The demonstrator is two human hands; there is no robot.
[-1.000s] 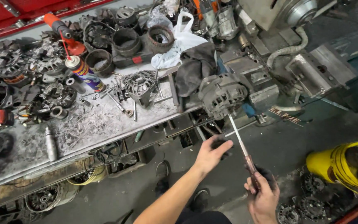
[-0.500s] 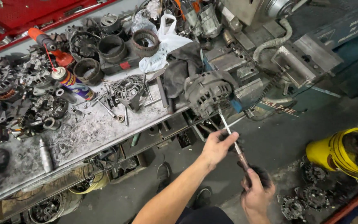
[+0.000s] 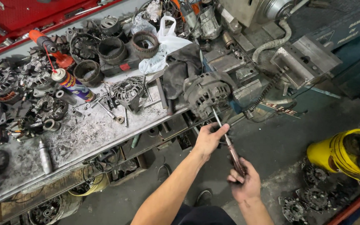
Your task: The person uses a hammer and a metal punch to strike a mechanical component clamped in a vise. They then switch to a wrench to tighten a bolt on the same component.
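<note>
1. Left hand (image 3: 208, 139) is pinching the shaft of a long screwdriver (image 3: 226, 135) between thumb and fingers, just below the tip.
2. Right hand (image 3: 243, 183) is closing around the dark reddish handle of the screwdriver, lower in the view and nearer the body.
3. Screwdriver tip is touching the underside of a grey alternator (image 3: 207, 93), which is sitting at the front edge of the workbench (image 3: 84, 137).
4. Black cloth (image 3: 182, 68) is lying just behind the alternator, beside a white plastic bag (image 3: 163, 46).
5. Spray can (image 3: 71, 83) with a red straw is lying further left among loose stators and housings.
6. Yellow container (image 3: 342, 152) is standing on the floor, well apart to the right.
</note>
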